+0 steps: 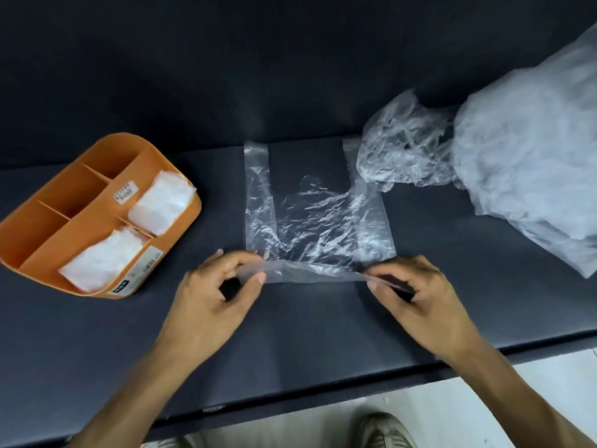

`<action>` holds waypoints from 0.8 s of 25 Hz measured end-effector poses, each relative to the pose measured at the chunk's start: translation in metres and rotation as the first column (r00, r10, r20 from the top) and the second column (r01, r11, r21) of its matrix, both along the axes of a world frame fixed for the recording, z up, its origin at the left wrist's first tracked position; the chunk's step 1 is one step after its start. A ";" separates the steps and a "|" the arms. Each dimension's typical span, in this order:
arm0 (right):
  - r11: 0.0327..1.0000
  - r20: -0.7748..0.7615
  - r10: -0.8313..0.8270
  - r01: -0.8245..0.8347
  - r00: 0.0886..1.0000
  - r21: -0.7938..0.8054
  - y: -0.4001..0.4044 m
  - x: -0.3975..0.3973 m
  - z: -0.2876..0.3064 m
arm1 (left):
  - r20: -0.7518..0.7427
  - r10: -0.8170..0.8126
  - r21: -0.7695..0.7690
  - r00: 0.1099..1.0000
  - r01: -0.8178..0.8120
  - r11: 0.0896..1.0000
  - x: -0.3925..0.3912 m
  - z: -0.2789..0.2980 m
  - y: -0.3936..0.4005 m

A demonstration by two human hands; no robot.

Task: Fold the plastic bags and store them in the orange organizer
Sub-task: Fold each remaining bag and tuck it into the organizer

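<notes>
A clear plastic bag lies flat on the dark desk, its two handles pointing away from the person. The left hand pinches the bag's near left corner and the right hand pinches its near right corner, lifting that edge. Left of the bag stands the orange organizer, holding two folded bags. Right of it lies a crumpled bag, then a larger heap of bags.

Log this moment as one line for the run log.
hands: left, right pinch flat bag near edge | organizer: two folded bags
</notes>
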State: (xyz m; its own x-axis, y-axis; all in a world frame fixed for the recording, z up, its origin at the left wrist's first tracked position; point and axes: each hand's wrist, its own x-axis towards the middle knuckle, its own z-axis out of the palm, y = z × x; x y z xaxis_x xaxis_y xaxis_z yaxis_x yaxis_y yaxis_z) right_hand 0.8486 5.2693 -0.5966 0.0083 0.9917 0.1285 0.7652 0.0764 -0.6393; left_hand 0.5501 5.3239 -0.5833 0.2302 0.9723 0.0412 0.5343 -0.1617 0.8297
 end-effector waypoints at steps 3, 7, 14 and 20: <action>0.989 -0.134 -0.069 0.050 0.989 -0.141 0.000 0.005 0.002 | 0.028 0.055 -0.093 0.998 -0.053 0.994 0.001 -0.002 -0.006; 0.962 -0.241 -0.159 0.096 0.957 -0.254 0.004 0.004 0.007 | -0.054 0.144 -0.089 0.988 -0.148 0.985 0.004 -0.011 -0.011; 0.939 -0.042 -0.272 0.255 0.961 -0.230 0.014 -0.011 0.006 | -0.173 0.179 0.036 0.969 -0.176 0.984 0.007 -0.016 -0.007; 0.949 0.199 -0.314 0.311 0.928 0.049 0.014 -0.021 -0.009 | -0.480 0.246 0.291 0.842 -0.112 0.950 0.016 -0.032 -0.012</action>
